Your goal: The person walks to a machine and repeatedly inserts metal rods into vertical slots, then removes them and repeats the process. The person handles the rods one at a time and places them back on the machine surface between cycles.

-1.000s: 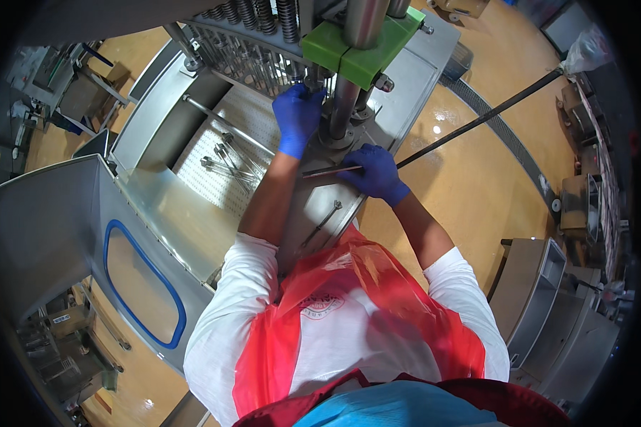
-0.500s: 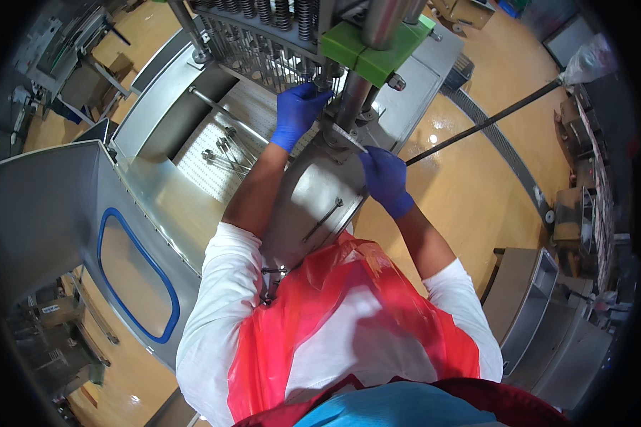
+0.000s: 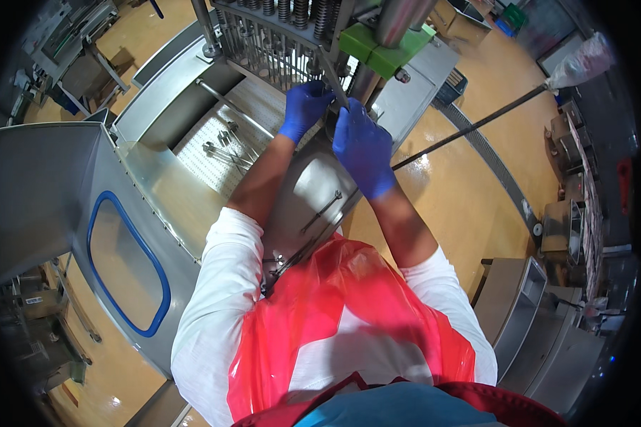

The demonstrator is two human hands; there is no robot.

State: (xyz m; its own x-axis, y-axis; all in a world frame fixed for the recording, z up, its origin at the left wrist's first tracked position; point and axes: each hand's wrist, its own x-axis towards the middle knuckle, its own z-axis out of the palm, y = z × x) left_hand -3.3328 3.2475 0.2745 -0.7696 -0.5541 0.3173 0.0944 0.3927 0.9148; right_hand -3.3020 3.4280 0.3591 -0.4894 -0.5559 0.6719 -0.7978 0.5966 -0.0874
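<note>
My left hand (image 3: 305, 110), in a blue glove, reaches under the spring-loaded head of a steel machine (image 3: 271, 32). Its fingers are closed at the lower end of one of the thin upright rods, and what they pinch is hidden. Close beside it, my blue-gloved right hand (image 3: 363, 146) is closed round a flat grey metal bar (image 3: 332, 77), perhaps a wrench, which points up toward the rods. Several loose metal needles with thick ends (image 3: 224, 153) lie on the perforated bed to the left. Another loose needle (image 3: 322, 211) rests on the steel ledge nearer me.
A green block (image 3: 384, 50) clamps a thick steel column right of my hands. One steel bar (image 3: 235, 108) crosses the bed. At left stands an opened steel cover with a blue-edged window (image 3: 92, 242). A long dark pole (image 3: 470, 128) slants across on the right, above a floor drain.
My right hand has moved up and left, close to my left hand. The metal bar has swung from lying low to pointing up among the rods. My left hand stays at the rods.
</note>
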